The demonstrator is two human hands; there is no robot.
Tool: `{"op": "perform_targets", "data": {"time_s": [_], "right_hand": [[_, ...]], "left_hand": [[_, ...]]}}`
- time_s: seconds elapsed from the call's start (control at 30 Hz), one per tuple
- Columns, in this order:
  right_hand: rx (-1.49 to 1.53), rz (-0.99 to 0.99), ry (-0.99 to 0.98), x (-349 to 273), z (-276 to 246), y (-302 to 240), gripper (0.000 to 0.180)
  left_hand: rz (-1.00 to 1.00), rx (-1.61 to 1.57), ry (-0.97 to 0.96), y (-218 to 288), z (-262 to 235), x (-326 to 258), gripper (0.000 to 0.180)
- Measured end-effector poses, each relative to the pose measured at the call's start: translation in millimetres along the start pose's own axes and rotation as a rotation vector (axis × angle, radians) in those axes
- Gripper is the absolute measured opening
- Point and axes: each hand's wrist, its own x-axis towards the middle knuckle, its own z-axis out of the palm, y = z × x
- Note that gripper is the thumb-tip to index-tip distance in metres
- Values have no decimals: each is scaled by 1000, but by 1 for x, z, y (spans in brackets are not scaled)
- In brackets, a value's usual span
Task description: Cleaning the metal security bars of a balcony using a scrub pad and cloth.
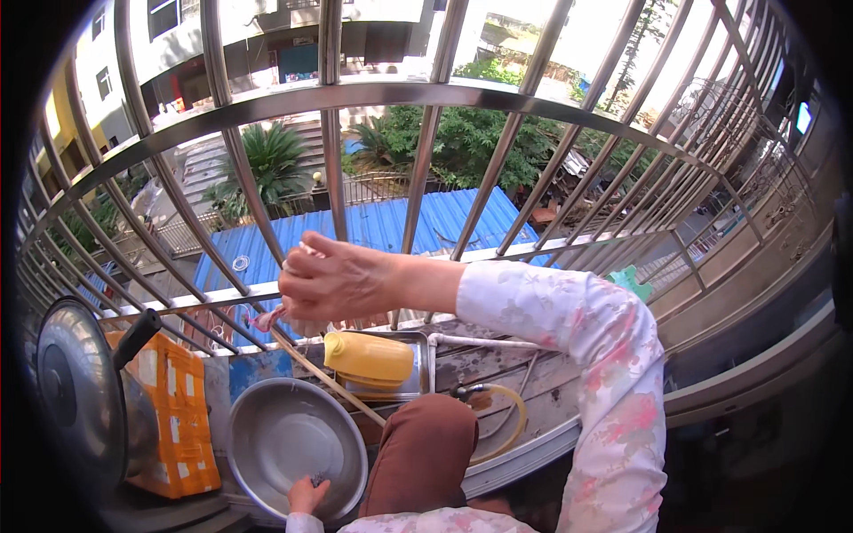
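My right hand (330, 280) is raised in front of the metal window bars (333, 178), its arm reaching across from the right in a flowered sleeve. Its fingers are curled closed, with a small whitish bit showing between them; what they hold is unclear. Just below it is the end of a wooden stick (324, 377), with a pinkish piece (267, 318) at its tip. Lower down, my left hand (306, 496) is inside a grey metal basin (258, 444). Its fingers pinch something small and dark, too small to name.
A yellow plastic jug (373, 358) lies on a metal tray (430, 364) beyond my brown-trousered knee (426, 444). A yellowish hose (515, 426) curves at its right. At left, a large metal lidded pan (75, 391) leans by an orange-taped box (182, 417). Bars enclose the ledge.
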Motion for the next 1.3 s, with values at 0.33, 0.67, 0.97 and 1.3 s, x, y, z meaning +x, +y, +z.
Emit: {"op": "perform_targets", "data": {"time_s": [0.33,0.67,0.97,1.3], "right_hand": [[-756,-216,-152,-74,-122,152,37],[-705,253,-414,-291,-227,158,32],[-643,1230,-512,-363,-173,77,44],[-389,1496,670,-317,-41,3,43]], "left_hand": [[70,77,-63,18,3,20,60],[160,211,1,22,-16,20,60],[121,235,-120,44,-9,14,66],[76,214,-101,41,-2,2,61]]}}
